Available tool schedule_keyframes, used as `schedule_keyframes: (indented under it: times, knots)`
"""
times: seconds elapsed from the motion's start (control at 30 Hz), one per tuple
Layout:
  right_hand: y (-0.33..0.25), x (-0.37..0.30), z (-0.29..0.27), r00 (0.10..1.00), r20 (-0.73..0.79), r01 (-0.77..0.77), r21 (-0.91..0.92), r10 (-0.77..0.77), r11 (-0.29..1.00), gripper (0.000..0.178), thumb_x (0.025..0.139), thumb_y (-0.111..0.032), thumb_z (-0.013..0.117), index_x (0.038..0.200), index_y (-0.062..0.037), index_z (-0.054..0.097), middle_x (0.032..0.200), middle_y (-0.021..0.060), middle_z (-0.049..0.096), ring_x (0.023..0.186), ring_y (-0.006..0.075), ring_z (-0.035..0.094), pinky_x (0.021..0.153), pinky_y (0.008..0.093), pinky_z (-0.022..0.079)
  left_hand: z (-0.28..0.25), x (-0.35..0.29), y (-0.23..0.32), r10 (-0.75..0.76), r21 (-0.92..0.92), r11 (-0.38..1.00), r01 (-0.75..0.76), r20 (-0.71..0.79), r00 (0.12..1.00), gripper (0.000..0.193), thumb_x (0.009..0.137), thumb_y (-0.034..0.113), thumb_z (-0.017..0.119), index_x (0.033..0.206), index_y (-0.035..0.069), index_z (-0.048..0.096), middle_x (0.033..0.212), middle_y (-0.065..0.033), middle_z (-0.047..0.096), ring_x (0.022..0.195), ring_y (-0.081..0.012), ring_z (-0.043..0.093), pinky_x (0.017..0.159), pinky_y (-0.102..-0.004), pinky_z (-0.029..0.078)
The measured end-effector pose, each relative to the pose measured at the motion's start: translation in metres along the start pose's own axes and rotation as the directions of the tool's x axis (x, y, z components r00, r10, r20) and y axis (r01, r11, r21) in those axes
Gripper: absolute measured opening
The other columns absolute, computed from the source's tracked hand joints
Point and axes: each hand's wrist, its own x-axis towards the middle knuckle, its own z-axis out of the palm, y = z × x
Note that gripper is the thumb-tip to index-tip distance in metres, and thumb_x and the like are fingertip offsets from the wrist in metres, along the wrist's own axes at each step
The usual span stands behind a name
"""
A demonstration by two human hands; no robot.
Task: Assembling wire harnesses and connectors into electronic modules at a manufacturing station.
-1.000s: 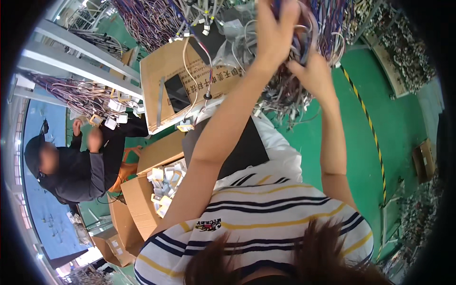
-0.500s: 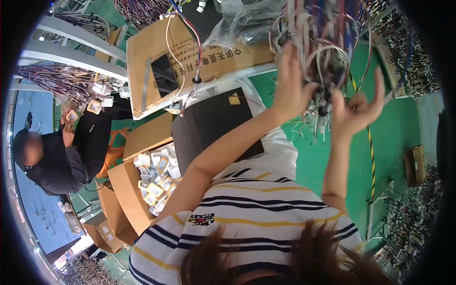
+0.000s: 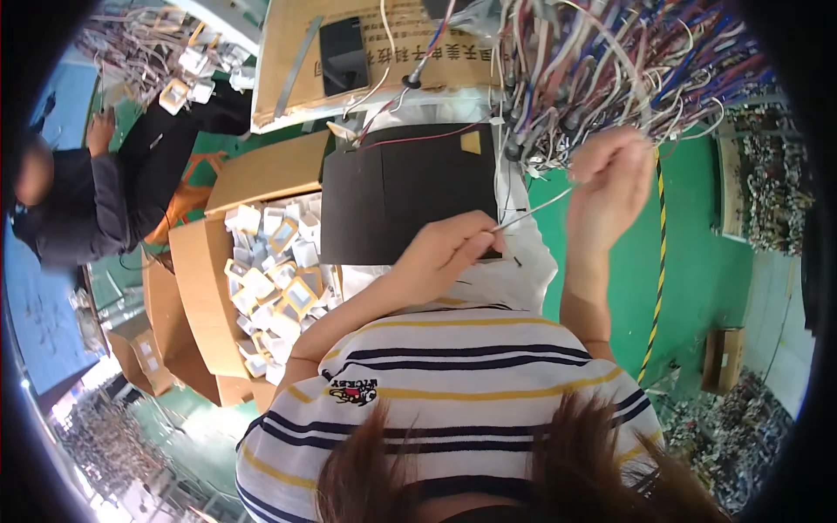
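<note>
A thin pale wire (image 3: 539, 208) stretches between my two hands, above my lap. My left hand (image 3: 446, 254) pinches one end of it, over the near right corner of a black board (image 3: 436, 187). The wire's other end runs to my right hand (image 3: 610, 174), whose fingers are curled closed around it and a little blurred. Just beyond that hand hangs a thick bundle of wires (image 3: 602, 78), white, red, blue and dark, with black round connectors (image 3: 514, 144) at its near end. A red wire (image 3: 418, 138) lies across the board's far edge.
A carton (image 3: 196, 296) of white and yellow-framed plastic parts (image 3: 279, 270) stands left. Ahead, a cardboard-covered table (image 3: 296, 52) carries a black phone (image 3: 345, 57) and a cable with a black grommet (image 3: 411, 81). A seated co-worker (image 3: 78, 209) is far left. Wire bundles hang at right.
Both hands have come down from the hanging bundle, the left one toward my lap. Their spread fingers have closed on a wire stretched between them. The whole view has shifted too.
</note>
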Motion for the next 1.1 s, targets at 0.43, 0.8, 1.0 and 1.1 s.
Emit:
schedule_keyframes:
  times: [0.43, 0.8, 1.0, 1.1]
  knots:
    - [0.031, -0.073, 0.067, 0.337, 0.730, -0.135, -0.587, 0.594, 0.798, 0.040, 0.081, -0.023, 0.068, 0.113, -0.0015, 0.055, 0.079, 0.0120, 0.058, 0.076, 0.0215, 0.060, 0.070, 0.0297, 0.046, -0.035, -0.043, -0.025, 0.323, 0.659, 0.747, 0.085, -0.472, 0.821, 0.007, 0.082, 0.011, 0.065, 0.086, 0.005, 0.065, 0.082, -0.0093, 0.063, 0.066, -0.0258, 0.062, 0.058, -0.0330, 0.049]
    - [0.073, -0.043, 0.073, 0.397, 0.723, -0.248, -0.509, 0.566, 0.824, 0.021, 0.094, -0.007, 0.052, 0.107, -0.0018, 0.067, 0.084, 0.0019, 0.060, 0.071, 0.0059, 0.050, 0.060, 0.0181, 0.036, -0.199, -0.172, -0.212, 0.138, 0.914, -0.274, 0.300, -0.271, 0.953, 0.056, 0.072, 0.009, 0.070, 0.124, 0.015, 0.050, 0.122, -0.0064, 0.058, 0.114, -0.0286, 0.054, 0.094, -0.0403, 0.045]
    - [0.086, -0.042, 0.076, 0.535, 0.717, -0.207, -0.401, 0.447, 0.892, 0.020, 0.083, 0.001, 0.066, 0.102, -0.0024, 0.070, 0.089, 0.0019, 0.062, 0.072, 0.0057, 0.050, 0.060, 0.0184, 0.036, -0.204, -0.180, -0.214, 0.007, 0.630, 0.524, 0.574, -0.677, 0.736, 0.054, 0.066, 0.019, 0.079, 0.113, 0.013, 0.054, 0.121, -0.0070, 0.056, 0.106, -0.0297, 0.058, 0.085, -0.0416, 0.050]
    - [0.093, -0.040, 0.062, 0.523, 0.696, -0.329, -0.369, 0.493, 0.869, 0.014, 0.084, -0.001, 0.067, 0.098, -0.0006, 0.069, 0.093, 0.0025, 0.065, 0.081, 0.0070, 0.057, 0.070, 0.0185, 0.044, -0.201, -0.174, -0.212, 0.285, 0.804, 0.277, 0.527, -0.592, 0.754, 0.053, 0.064, 0.023, 0.082, 0.108, 0.011, 0.055, 0.111, -0.0083, 0.059, 0.096, -0.0304, 0.061, 0.075, -0.0413, 0.052]
